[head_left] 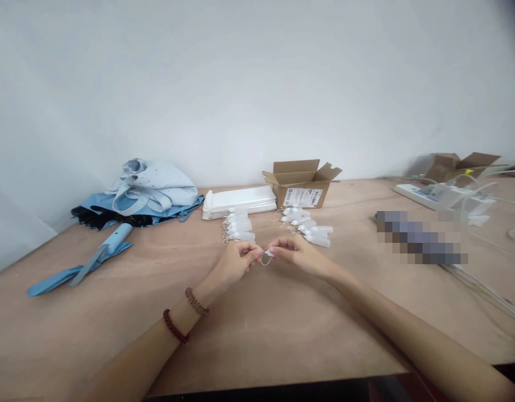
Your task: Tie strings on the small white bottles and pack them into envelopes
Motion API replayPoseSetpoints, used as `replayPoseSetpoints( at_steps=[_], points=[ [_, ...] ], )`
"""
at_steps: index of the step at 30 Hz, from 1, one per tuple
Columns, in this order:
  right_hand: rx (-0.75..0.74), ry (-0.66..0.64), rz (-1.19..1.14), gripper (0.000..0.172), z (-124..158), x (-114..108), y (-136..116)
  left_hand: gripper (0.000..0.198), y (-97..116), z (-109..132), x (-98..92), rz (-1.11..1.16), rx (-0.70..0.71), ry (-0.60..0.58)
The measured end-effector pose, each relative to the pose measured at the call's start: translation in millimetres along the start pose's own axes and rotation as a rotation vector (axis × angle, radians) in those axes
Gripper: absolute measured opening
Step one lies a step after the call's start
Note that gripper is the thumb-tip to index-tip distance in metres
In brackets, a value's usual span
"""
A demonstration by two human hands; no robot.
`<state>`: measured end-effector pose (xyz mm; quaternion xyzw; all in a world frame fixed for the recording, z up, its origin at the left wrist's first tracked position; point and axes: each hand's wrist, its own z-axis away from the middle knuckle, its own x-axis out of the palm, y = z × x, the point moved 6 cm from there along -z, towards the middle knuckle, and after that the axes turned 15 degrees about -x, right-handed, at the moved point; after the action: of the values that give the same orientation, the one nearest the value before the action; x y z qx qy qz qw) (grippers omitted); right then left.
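Head view: my left hand [239, 259], fingertips pinching a white string [264, 264]; my right hand [297, 251], thumb and finger gripping a small white piece [269, 253] beside it. Both: over the bench [240, 329], nearer me than two groups of white bottles [240, 226] [318, 240]. Step, I judge: threading or tying. Next move calls for fine, steady fingertips, loop untangled.

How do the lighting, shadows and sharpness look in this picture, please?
Head view: soft, even light, with a faint shadow beneath the right forearm; head view: the thin white loop at the fingers lacks fine detail; head view: print on the box label is too soft to read; head view: a pixelated patch masks something at right.
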<state>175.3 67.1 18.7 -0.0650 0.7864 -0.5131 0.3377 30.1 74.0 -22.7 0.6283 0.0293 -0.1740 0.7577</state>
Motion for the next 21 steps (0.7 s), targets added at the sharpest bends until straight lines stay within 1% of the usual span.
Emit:
replayPoseSetpoints(
  at_steps=[7, 11, 15, 19, 21],
  points=[
    [-0.03, -0.013, -0.009, 0.029, -1.7, 4.6, 9.0, 0.025, 0.9, 4.9, 4.7, -0.038, -0.033, 0.028],
    [-0.012, -0.01, -0.036, 0.029, -2.1, 4.9, 8.8, 0.026, -2.8, 2.2, 3.6, -0.01, -0.053, -0.014],
    [0.009, 0.011, -0.093, 0.029, -3.1, 1.8, 6.8, 0.029, -2.4, -1.4, -1.7, 0.037, -0.051, -0.067],
    [0.037, 0.042, -0.139, 0.031, -3.0, -1.5, 7.2, 0.03, -0.5, -3.6, -10.6, 0.059, -0.057, -0.039],
    [0.044, 0.051, -0.149, 0.031, -2.5, -1.7, 7.4, 0.03, -0.2, -4.1, -11.6, 0.037, -0.058, -0.044]
  ],
)
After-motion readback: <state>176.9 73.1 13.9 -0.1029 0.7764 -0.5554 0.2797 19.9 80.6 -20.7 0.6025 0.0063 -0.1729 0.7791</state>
